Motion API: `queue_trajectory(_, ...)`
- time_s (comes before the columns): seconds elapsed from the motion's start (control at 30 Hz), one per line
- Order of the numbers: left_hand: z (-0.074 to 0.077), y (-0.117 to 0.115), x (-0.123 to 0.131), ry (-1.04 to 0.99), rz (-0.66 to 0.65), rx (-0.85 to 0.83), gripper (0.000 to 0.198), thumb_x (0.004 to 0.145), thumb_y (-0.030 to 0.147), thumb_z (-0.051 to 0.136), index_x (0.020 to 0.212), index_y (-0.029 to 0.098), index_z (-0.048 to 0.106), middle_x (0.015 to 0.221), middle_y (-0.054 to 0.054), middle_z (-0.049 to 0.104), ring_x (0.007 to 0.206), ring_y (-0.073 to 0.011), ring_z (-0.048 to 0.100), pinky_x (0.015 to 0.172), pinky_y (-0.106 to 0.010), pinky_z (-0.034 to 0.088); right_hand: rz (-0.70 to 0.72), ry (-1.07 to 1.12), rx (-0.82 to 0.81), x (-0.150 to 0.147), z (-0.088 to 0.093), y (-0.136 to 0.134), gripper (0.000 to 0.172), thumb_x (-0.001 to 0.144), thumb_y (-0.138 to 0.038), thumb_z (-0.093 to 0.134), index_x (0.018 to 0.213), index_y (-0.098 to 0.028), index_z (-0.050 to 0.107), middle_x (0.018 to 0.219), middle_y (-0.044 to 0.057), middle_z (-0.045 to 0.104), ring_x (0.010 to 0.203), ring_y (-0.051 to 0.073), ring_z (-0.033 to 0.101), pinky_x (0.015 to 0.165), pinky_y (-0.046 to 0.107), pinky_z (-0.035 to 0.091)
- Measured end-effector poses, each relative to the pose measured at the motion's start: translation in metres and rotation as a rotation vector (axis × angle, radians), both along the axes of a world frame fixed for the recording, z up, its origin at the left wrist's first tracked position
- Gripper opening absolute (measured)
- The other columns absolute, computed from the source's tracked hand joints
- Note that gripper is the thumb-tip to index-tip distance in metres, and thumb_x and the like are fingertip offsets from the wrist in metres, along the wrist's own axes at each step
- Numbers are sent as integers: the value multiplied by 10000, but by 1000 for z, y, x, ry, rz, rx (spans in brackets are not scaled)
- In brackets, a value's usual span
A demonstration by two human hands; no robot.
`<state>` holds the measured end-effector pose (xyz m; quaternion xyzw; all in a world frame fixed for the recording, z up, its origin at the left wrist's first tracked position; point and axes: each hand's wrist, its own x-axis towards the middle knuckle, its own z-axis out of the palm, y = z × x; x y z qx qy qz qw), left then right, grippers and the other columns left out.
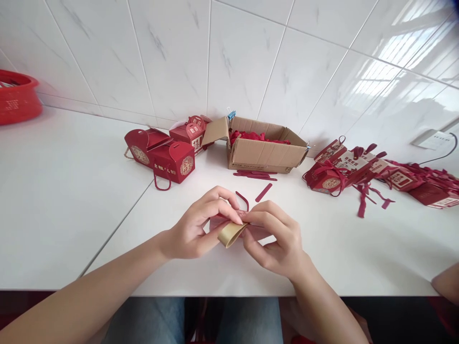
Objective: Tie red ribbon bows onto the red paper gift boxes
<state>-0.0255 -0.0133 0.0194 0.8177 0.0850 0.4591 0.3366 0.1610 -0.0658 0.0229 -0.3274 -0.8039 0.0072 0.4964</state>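
My left hand [202,222] and my right hand [274,231] meet over the table near its front edge. Between them a flat gold strap [231,234] is bent into a loop toward me. The right thumb and fingers pinch the strap's ends; the left fingertips press on it from the other side. Under the fingers is a pale pink folded piece [260,232], mostly covered, so I cannot tell its full shape. A thin dark red strip [244,199] curves up just behind the fingers. Farther back, a flat red strip [263,192] lies on the table.
Several red strips [254,176] lie before an open cardboard box [263,155] of red ribbon. Red gift boxes [175,160] stand left; more red boxes [324,179] and loose ribbons [363,200] are right. A red basket [17,102] is far left. Another person's arm [446,281] shows right.
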Motion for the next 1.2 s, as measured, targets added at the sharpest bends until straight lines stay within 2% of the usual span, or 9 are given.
queue_trajectory(0.13, -3, 1, 3, -24, 40, 32, 165, 838, 105, 557, 932, 217, 634, 955, -63, 535, 885, -158, 585, 704, -254, 515, 25, -68, -67, 7, -1, 0, 261, 822, -96, 552, 1059, -205, 572, 895, 58, 624, 784, 171, 593, 675, 332, 529)
queue_trajectory(0.3, -5, 2, 3, -25, 77, 47, 177, 865, 114, 527, 945, 216, 648, 952, -66, 542, 862, -149, 579, 679, -238, 501, -70, -91, 34, 8, -5, 5, 213, 840, -78, 527, 996, -215, 577, 798, 30, 627, 714, 170, 550, 638, 335, 463)
queue_trajectory(0.43, -13, 4, 5, -46, 117, -16, 254, 855, 162, 565, 1100, 227, 578, 1020, -76, 557, 926, -168, 575, 717, -258, 510, -118, -46, 71, 6, -4, 7, 168, 839, -74, 517, 911, -210, 582, 741, 10, 627, 684, 154, 566, 673, 340, 453)
queue_trajectory(0.53, -25, 13, 7, 15, 241, -142, 480, 818, 239, 641, 1256, 236, 444, 1144, -92, 552, 1066, -207, 554, 891, -340, 487, -179, 54, -1, 10, -6, 15, 104, 837, -121, 554, 853, -216, 594, 725, 4, 631, 670, 152, 587, 685, 342, 464)
queue_trajectory(0.63, -40, 27, 10, 166, 316, -275, 560, 789, 318, 684, 1270, 234, 412, 1230, -97, 540, 1158, -245, 522, 974, -398, 448, -249, 290, -176, 16, -15, 29, 19, 827, -238, 627, 818, -224, 617, 742, 6, 654, 672, 153, 606, 642, 315, 487)
queue_trajectory(0.73, -54, 40, 12, 248, 296, -328, 504, 796, 353, 671, 1229, 221, 448, 1218, -86, 567, 1135, -243, 546, 1004, -417, 425, -201, 503, -353, 21, -29, 45, 174, 768, -322, 703, 893, -229, 627, 812, 14, 674, 742, 167, 641, 665, 306, 523)
queue_trajectory(0.83, -63, 50, 12, 248, 305, -313, 452, 804, 364, 658, 1187, 209, 474, 1177, -81, 587, 1104, -234, 565, 982, -402, 441, -83, 587, -489, 24, -39, 55, 345, 755, -354, 713, 1054, -241, 583, 897, 24, 672, 825, 178, 653, 734, 324, 540)
queue_trajectory(1.03, -67, 68, 4, 212, 439, -261, 438, 815, 377, 639, 1179, 200, 472, 1164, -88, 582, 1094, -230, 570, 965, -401, 448, 14, 333, -636, 37, -49, 71, 569, 734, -356, 726, 1229, -232, 473, 1186, 91, 607, 1027, 227, 604, 862, 384, 496)
queue_trajectory(1.2, -71, 77, -1, 203, 472, -276, 547, 788, 397, 665, 1249, 213, 434, 1220, -104, 563, 1105, -234, 568, 938, -397, 465, 35, 209, -638, 51, -59, 83, 518, 757, -342, 693, 1217, -231, 483, 1183, 95, 623, 1019, 237, 611, 800, 376, 495)
